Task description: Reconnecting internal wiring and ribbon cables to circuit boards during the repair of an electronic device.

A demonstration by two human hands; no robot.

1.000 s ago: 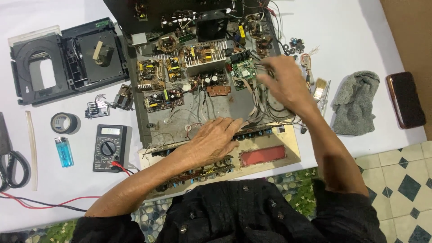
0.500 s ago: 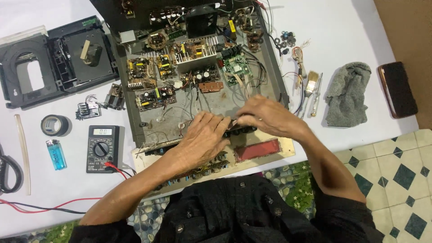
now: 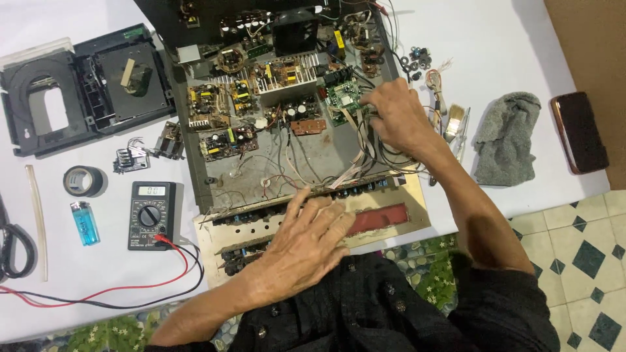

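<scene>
An opened amplifier chassis (image 3: 261,179) lies on the white table, full of circuit boards and loose wires. My left hand (image 3: 306,244) rests flat, fingers spread, on the gold front panel (image 3: 404,218) at the chassis's near edge. My right hand (image 3: 394,117) reaches into the chassis at the right side, fingertips down among the wires next to a small green circuit board (image 3: 342,98). Whether it pinches a wire is hidden by the fingers.
A black multimeter (image 3: 151,215) with red and black leads lies left of the chassis, by a blue lighter (image 3: 85,223) and a tape roll (image 3: 83,180). A dismantled disc drive (image 3: 78,91) sits far left. A grey rag (image 3: 505,137), brush (image 3: 454,124) and dark phone (image 3: 578,132) lie right.
My right hand has moved from the front panel back up into the chassis by the green board. My left hand has slid lower onto the front panel.
</scene>
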